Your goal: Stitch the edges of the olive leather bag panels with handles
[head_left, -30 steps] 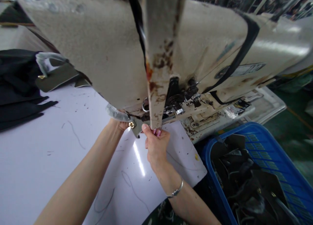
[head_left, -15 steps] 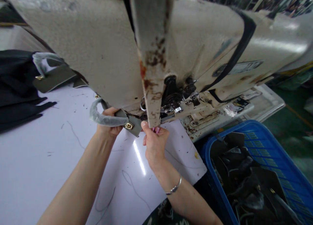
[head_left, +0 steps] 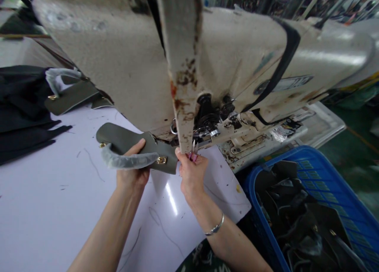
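An olive-green bag panel is gripped by my left hand, its thumb on top and the other fingers underneath. On this panel a curved handle wrapped in clear plastic is fixed by gold-coloured fittings. The panel's right end lies just below the sewing machine, close to my right hand. My right fingers are closed round small pink-handled thread snips, whose metal blades point up beside the machine's rusty upright bar. That bar hides part of the machine's working area.
A blue plastic basket at the right holds dark panels with handles. Black fabric and another handled olive panel lie at the left on the white tabletop. Loose threads are scattered over it.
The bag panel has come out from under the machine towards me and turned, so much more of its face shows. The snips' blades now show above my right hand.
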A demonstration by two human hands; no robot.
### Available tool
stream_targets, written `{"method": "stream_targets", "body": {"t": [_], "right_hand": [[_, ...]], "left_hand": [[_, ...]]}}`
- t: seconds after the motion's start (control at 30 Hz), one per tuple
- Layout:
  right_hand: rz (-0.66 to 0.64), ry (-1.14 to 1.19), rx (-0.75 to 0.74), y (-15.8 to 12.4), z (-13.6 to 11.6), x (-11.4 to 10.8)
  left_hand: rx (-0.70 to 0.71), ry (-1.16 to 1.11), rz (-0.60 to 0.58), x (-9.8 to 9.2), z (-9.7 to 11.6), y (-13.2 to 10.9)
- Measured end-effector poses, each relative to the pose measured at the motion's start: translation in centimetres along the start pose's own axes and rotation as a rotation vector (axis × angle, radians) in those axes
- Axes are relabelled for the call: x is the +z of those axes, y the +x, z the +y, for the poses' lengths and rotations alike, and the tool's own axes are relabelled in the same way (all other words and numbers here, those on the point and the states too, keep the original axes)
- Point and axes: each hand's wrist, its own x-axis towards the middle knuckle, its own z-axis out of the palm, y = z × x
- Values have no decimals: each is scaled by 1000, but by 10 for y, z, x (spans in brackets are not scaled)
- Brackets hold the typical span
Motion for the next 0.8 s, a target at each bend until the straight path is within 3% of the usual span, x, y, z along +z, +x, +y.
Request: {"method": "stream_targets", "body": {"t": [0.2,0.43,0.57,0.7,0.77,0.8], "right_hand": [[-30,-24,-26,9,-7,-11],[-232,-215,-44,22,-21,-39],[-292,-318,-72,25,-24,-48],[-322,-363,-128,28,-22,-51],[-327,-367,-143,29,-20,-52],[-328,-369,-148,29,-19,-52]], "left_hand": [[17,-24,172,-7,-10,-45],[-13,-66,278,-1,-26,-84],[-48,30,153,-12,-29,-87],[-408,494,-155,-50,-14,-102],[-361,771,-243,-70,-4,-112],[-227,899,-249,-77,1,-117]]}}
